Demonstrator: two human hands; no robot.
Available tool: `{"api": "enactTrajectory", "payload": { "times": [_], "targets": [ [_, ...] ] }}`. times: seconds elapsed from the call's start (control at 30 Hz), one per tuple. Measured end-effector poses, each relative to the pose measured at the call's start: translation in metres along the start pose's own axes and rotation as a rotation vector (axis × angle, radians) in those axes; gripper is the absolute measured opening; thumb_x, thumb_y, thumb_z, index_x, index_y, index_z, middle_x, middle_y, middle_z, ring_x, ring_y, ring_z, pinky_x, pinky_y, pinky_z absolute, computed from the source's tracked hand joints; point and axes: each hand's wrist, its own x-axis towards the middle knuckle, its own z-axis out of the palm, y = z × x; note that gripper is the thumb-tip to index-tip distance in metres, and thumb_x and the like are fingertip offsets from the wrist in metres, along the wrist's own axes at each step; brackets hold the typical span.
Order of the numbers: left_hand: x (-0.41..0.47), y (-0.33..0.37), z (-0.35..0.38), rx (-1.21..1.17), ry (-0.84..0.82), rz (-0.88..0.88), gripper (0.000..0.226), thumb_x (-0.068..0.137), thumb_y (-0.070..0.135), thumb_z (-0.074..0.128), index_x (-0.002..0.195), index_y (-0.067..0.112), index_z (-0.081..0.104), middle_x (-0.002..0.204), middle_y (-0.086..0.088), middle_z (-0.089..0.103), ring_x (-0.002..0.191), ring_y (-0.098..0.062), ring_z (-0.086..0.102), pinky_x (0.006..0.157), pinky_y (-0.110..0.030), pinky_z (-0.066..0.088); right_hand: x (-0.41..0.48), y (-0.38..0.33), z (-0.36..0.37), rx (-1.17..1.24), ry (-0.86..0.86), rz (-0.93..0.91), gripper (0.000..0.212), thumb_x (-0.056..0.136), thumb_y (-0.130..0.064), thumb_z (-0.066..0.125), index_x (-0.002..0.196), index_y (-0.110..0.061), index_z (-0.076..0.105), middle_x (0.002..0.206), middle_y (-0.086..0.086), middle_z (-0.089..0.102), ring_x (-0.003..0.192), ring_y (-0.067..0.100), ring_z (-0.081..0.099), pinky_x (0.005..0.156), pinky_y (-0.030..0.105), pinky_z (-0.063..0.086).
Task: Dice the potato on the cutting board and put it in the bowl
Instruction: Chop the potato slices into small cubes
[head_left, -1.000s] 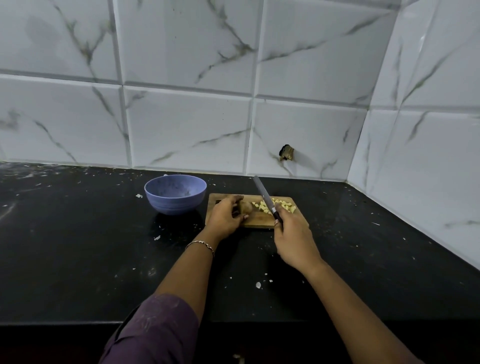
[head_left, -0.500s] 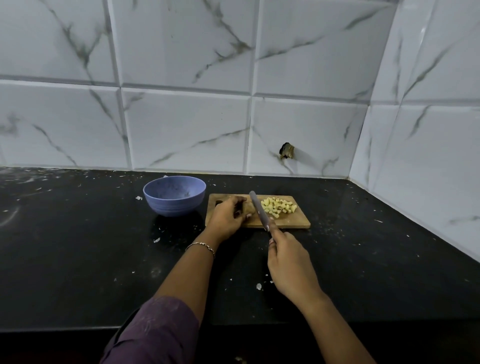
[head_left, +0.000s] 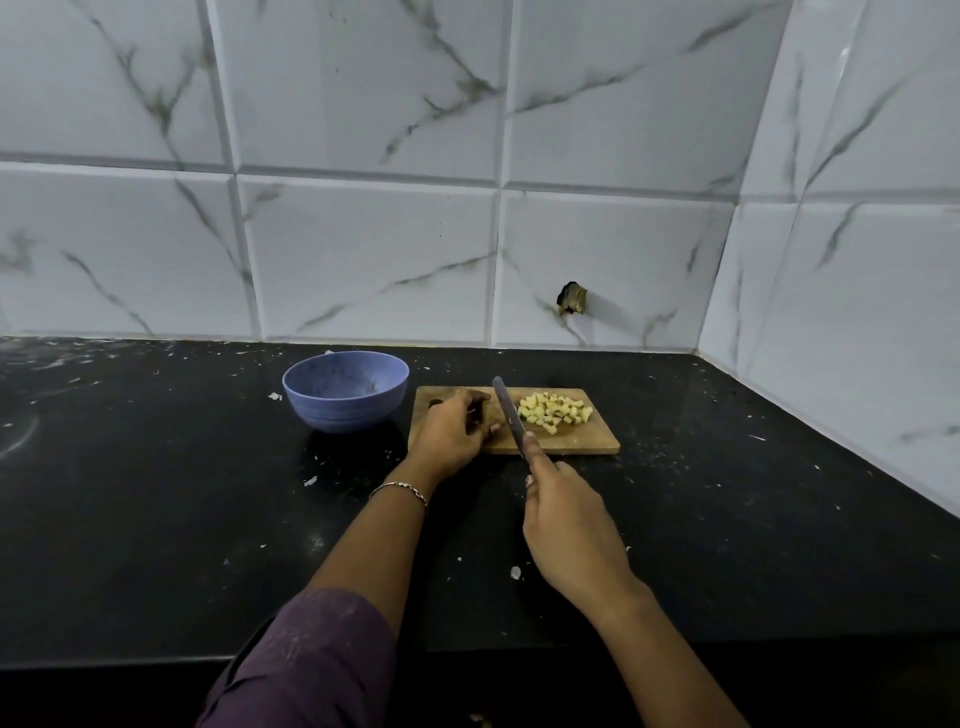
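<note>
While the right hand (head_left: 566, 525) grips the knife (head_left: 508, 415) by its handle, the blade slants across the middle of the cutting board (head_left: 582, 442). The left hand (head_left: 452, 434) rests on the left part of the board with its fingers curled down. I cannot tell if it holds anything, because the fingers hide what is under them. The potato cubes (head_left: 553, 413) lie in a small pile on the back right part of the board, just right of the blade.

To cut well, I think the left fingertips should stay tucked in and away from the sharp edge. The blade should come straight down, and each cut should be thin and even so the new cubes match the pile.

The pile sits close to the back edge of the board, so a hard push could knock cubes onto the black worktop (head_left: 156, 519). The blue bowl (head_left: 345, 389) stands just beside the left edge of the board, so moving the cubes should be a short trip. The wall (head_left: 363, 260) is close behind the board. The worktop has lots of open room in front and to the right.
</note>
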Motion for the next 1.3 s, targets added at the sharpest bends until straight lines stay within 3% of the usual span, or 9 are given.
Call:
{"api": "enactTrajectory", "payload": {
  "times": [0.1, 0.27, 0.5, 0.73, 1.3],
  "targets": [
    [0.001, 0.0, -0.001, 0.007, -0.005, -0.001, 0.05, 0.092, 0.017, 0.067, 0.138, 0.007, 0.049, 0.136, -0.009, 0.058, 0.125, -0.02, 0.055, 0.104, -0.031, 0.045, 0.007, -0.003, -0.004, 0.017, -0.004, -0.003, 0.057, 0.106, -0.022, 0.039, 0.157, -0.031, 0.016, 0.102, -0.005, 0.05, 0.084, 0.008, 0.051, 0.066, 0.021, 0.042],
    [0.001, 0.0, 0.0, 0.028, -0.003, 0.003, 0.048, 0.092, 0.016, 0.067, 0.136, 0.008, 0.051, 0.133, -0.009, 0.06, 0.122, -0.019, 0.057, 0.103, -0.03, 0.046, 0.018, -0.014, -0.004, -0.086, -0.001, -0.005, 0.063, 0.102, -0.012, 0.043, 0.158, -0.025, 0.018, 0.12, 0.003, 0.055, 0.103, 0.017, 0.058, 0.077, 0.029, 0.048],
    [-0.002, 0.003, 0.0, 0.028, 0.0, 0.006, 0.048, 0.093, 0.016, 0.066, 0.137, 0.007, 0.05, 0.135, -0.01, 0.059, 0.124, -0.019, 0.056, 0.097, -0.02, 0.042, 0.007, -0.013, 0.001, -0.133, 0.011, -0.009, 0.066, 0.103, -0.014, 0.044, 0.159, -0.025, 0.009, 0.115, 0.001, 0.052, 0.087, 0.01, 0.049, 0.068, 0.022, 0.039],
    [0.003, 0.0, 0.0, 0.029, 0.002, -0.007, 0.047, 0.092, 0.013, 0.066, 0.135, 0.005, 0.051, 0.133, -0.012, 0.06, 0.124, -0.021, 0.056, 0.103, -0.027, 0.044, 0.016, -0.017, -0.001, -0.191, -0.002, -0.026, 0.069, 0.099, -0.006, 0.046, 0.158, -0.021, 0.014, 0.123, 0.007, 0.054, 0.105, 0.021, 0.058, 0.081, 0.031, 0.05],
    [0.003, 0.003, 0.003, 0.025, 0.002, -0.03, 0.047, 0.093, 0.016, 0.065, 0.137, 0.007, 0.051, 0.134, -0.01, 0.06, 0.125, -0.019, 0.056, 0.097, -0.02, 0.041, 0.005, -0.019, -0.004, -0.253, -0.002, -0.025, 0.072, 0.1, -0.008, 0.048, 0.159, -0.02, 0.008, 0.121, 0.006, 0.053, 0.1, 0.017, 0.058, 0.077, 0.027, 0.047]
  ]
}}
